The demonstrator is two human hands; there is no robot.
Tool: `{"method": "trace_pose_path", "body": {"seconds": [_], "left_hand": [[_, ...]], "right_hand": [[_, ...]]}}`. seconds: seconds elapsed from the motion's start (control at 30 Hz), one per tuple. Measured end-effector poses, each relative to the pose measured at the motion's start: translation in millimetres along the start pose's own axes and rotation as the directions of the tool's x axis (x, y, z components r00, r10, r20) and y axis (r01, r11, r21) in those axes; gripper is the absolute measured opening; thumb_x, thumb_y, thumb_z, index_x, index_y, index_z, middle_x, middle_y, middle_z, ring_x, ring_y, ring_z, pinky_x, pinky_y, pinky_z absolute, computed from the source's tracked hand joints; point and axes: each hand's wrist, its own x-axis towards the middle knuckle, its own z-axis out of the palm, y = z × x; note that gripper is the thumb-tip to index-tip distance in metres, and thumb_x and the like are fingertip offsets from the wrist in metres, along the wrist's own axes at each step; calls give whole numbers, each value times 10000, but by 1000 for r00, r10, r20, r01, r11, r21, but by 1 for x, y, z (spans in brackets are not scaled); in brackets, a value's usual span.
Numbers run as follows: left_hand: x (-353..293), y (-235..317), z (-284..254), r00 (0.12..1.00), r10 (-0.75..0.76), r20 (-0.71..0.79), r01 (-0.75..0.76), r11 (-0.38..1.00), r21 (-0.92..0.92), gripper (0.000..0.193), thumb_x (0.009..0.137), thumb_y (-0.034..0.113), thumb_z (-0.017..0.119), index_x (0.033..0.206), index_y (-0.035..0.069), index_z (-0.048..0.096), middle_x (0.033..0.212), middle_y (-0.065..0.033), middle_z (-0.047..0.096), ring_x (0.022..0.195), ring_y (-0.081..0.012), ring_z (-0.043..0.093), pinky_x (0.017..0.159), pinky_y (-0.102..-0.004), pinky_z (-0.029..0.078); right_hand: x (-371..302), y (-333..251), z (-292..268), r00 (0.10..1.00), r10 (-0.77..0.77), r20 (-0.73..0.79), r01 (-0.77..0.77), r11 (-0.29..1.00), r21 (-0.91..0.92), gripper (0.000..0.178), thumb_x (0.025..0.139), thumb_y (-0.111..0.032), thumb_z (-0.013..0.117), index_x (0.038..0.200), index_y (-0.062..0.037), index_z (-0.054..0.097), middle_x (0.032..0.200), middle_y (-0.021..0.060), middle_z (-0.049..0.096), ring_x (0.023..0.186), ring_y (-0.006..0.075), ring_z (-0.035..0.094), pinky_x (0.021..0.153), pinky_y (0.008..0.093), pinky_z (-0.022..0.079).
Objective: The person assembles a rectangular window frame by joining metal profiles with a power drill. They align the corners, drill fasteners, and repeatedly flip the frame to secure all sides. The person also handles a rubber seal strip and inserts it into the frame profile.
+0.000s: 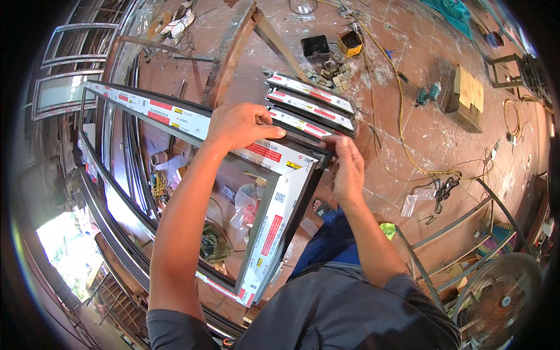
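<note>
A large rectangular door or window frame [271,242], covered in white protective film with red and yellow labels, stretches from in front of me to the far left. My left hand [242,126] rests on its far rail, fingers curled over it and thumb lying along the top. At the near right corner of that rail, my right hand [348,169] has its fingers bent and pressed together against the dark outer edge. What lies between those fingertips is hidden. A black strip runs along the rail's outer edge beside both hands.
Beyond the rail lie several short film-covered profiles [315,105] near a metal trestle [230,55]. On the floor are a black bin [315,48], a yellow container [350,44], a power tool [430,93], a cardboard box [466,96] and a yellow hose [401,119]. A fan [501,300] stands lower right.
</note>
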Motion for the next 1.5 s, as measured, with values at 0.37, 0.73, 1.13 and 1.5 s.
{"method": "trace_pose_path", "body": {"seconds": [0.37, 0.73, 1.13, 1.5], "left_hand": [[-43, -11, 25, 730, -56, -681, -293, 875, -385, 440, 914, 474, 827, 1123, 88, 804, 947, -113, 784, 908, -246, 740, 893, -389, 537], [-439, 39, 206, 711, -651, -264, 5, 381, -925, 310, 1014, 266, 749, 936, -33, 770, 837, -53, 758, 795, -125, 674, 740, -322, 543], [-390, 136, 358, 272, -926, 261, -424, -359, -832, 404, 1042, 335, 714, 1231, -21, 733, 932, -70, 749, 815, -153, 703, 713, -306, 558], [-215, 137, 339, 411, -911, -36, -667, -273, -693, 316, 917, 229, 855, 1115, -10, 796, 948, -59, 773, 837, -143, 687, 751, -323, 552]], "right_hand": [[-10, -46, 25, 969, 81, 235, 22, 915, -404, 521, 938, -247, 843, 1338, 32, 662, 1103, 86, 710, 955, 130, 658, 820, 275, 538], [7, -67, 19, 926, 275, 259, -30, 737, -675, 516, 954, -331, 776, 1377, -52, 680, 1081, 55, 727, 769, 120, 669, 680, 266, 537], [-49, -116, 98, 382, 278, 881, 924, -109, -366, 739, 933, -289, 810, 1552, -22, 508, 1484, 194, 580, 1367, 354, 537, 1184, 482, 399], [-121, -8, 134, -396, 749, 531, 868, 116, 483, 1142, 712, -419, 934, 1662, -120, 375, 1575, 240, 454, 1366, 432, 489, 1089, 543, 392]]}}
